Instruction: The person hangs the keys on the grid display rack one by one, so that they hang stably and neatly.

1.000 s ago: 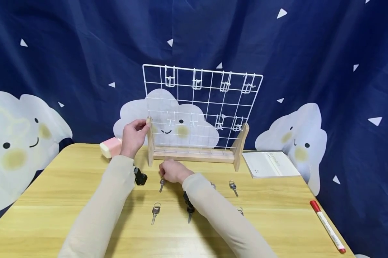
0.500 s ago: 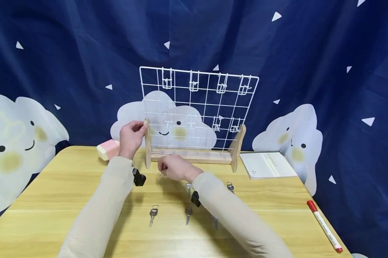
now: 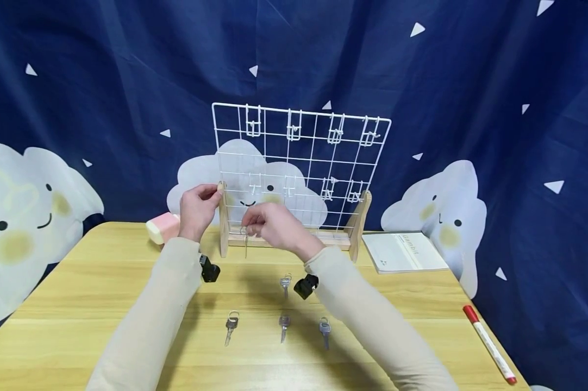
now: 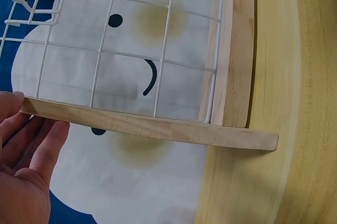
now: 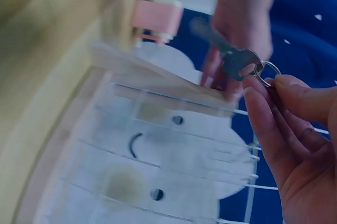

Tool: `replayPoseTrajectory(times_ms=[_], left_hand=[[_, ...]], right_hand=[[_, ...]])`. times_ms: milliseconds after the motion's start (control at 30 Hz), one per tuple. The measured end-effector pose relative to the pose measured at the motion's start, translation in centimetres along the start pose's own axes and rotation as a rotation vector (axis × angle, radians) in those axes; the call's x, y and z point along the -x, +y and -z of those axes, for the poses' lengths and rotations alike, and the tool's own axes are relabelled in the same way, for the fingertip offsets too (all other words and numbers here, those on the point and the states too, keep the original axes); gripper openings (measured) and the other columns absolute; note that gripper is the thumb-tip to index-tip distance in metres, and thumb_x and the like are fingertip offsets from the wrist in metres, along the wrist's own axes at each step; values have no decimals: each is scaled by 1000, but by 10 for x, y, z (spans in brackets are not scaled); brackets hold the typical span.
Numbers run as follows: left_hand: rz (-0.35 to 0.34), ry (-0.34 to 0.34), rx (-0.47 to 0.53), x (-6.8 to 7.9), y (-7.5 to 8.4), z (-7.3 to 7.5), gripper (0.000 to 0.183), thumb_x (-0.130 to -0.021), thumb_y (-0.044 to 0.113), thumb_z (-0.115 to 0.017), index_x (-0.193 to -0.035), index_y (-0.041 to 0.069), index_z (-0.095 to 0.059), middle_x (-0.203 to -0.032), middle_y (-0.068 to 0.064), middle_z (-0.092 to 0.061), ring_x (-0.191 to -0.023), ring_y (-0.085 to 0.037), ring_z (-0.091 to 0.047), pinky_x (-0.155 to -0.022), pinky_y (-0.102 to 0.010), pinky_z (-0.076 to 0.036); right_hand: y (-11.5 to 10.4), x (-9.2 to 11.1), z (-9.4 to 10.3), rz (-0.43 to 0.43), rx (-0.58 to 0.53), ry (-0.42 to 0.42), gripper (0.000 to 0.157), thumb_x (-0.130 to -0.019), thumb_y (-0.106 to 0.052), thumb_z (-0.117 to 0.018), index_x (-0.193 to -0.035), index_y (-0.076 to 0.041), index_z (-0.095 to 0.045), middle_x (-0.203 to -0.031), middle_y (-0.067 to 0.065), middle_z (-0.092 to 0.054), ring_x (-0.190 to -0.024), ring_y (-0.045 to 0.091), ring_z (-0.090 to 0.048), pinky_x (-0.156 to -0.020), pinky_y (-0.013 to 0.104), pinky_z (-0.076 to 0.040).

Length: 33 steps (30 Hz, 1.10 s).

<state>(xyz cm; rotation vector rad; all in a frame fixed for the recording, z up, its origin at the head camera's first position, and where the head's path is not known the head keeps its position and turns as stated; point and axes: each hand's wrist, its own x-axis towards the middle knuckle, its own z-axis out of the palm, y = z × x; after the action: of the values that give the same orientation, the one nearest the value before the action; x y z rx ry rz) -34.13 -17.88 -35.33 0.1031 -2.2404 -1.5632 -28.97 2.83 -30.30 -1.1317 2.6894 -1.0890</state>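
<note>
In the head view, my left hand (image 3: 197, 210) pinches the top of the left wooden upright (image 4: 152, 124) of a white wire grid rack (image 3: 313, 146). The left wrist view has thumb and fingers on either side of that wood. My right hand (image 3: 276, 225) is raised in front of the rack's lower left part. Thumb and forefinger pinch the small metal ring (image 5: 267, 73) of a key (image 5: 239, 62), which hangs down in the head view. White wire hooks (image 3: 253, 126) hang on the grid in two rows; the lower-left hook (image 3: 255, 184) is just above my right hand.
Several keys with rings lie on the table, among them a far key (image 3: 285, 283) and a front-left key (image 3: 232, 324). A pink and white block (image 3: 163, 228) stands left of the rack. To the right lie a white notebook (image 3: 405, 252) and a red-capped marker (image 3: 489, 345).
My right hand has lifted the key by its ring off the table, raising it in front of the rack. The left hand stays on the upright. The head view has shifted slightly.
</note>
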Motion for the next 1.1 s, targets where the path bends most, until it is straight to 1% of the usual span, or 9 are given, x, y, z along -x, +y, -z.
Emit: replayPoseTrajectory(times_ms=[100,233,333,500,633,700,833,967,1100], left_hand=[[2,-8,1,1,1,1,31,-99,23,-62,-121,3,-68,-113,-13,-66,-101,-22,-61,-90,-33,-53],[7,-18,-5,0,2,2,31,-99,24,-62,-121,3,-68,-113,-12,-66,-101,-22,-61,-90,-34,-53],[0,-20,-17,-1,2,2,31,-98,24,-62,-120,3,-68,-112,-12,-66,-101,-22,-61,-90,-34,-53],[-19,-18,-29,-1,3,2,30,-98,23,-63,-119,2,-69,-111,-13,-67,-101,-23,-62,-89,-35,-53],[-21,-18,-35,-1,3,3,30,-98,23,-62,-119,1,-69,-111,-14,-67,-101,-23,-61,-89,-36,-53],[-24,-14,-39,-2,4,3,31,-98,23,-62,-119,1,-69,-111,-14,-67,-101,-24,-62,-89,-36,-53],[-20,-8,-40,-4,4,3,31,-98,22,-63,-119,1,-69,-111,-14,-67,-102,-24,-62,-88,-36,-53],[-7,-3,-45,-4,4,2,30,-97,21,-63,-119,1,-69,-111,-14,-68,-102,-23,-62,-87,-34,-53],[-11,6,-54,-3,3,1,30,-97,21,-63,-118,1,-70,-110,-15,-68,-100,-23,-62,-85,-33,-53]], right_hand=[[-7,-2,12,2,-62,50,10,-91,4,-66,-94,-3,-71,-85,5,-69,-76,15,-66,-68,21,-55],[-13,-4,22,11,-50,103,9,-91,2,-66,-96,-3,-72,-85,3,-69,-75,14,-66,-68,20,-55],[-14,-6,27,4,-44,128,10,-92,2,-66,-96,-3,-72,-85,2,-69,-75,13,-65,-68,21,-54],[-15,-7,31,-13,-66,147,9,-91,2,-65,-95,-3,-71,-84,3,-69,-74,14,-65,-67,22,-55],[-17,-10,34,-27,-48,169,8,-92,0,-67,-94,-5,-72,-84,2,-69,-75,13,-64,-67,22,-54],[-19,-12,37,-34,-47,182,7,-92,-1,-67,-94,-6,-72,-86,3,-69,-76,13,-64,-68,22,-54],[-22,-19,47,-42,-48,227,6,-92,-2,-68,-95,-5,-72,-88,4,-70,-78,12,-63,-68,22,-54],[-25,-24,53,-46,-58,286,6,-92,-3,-68,-95,-4,-73,-87,2,-70,-75,12,-64,-66,22,-54],[-29,-28,59,-42,-114,329,5,-92,-3,-68,-95,-4,-72,-86,4,-71,-73,12,-64,-66,26,-57]])
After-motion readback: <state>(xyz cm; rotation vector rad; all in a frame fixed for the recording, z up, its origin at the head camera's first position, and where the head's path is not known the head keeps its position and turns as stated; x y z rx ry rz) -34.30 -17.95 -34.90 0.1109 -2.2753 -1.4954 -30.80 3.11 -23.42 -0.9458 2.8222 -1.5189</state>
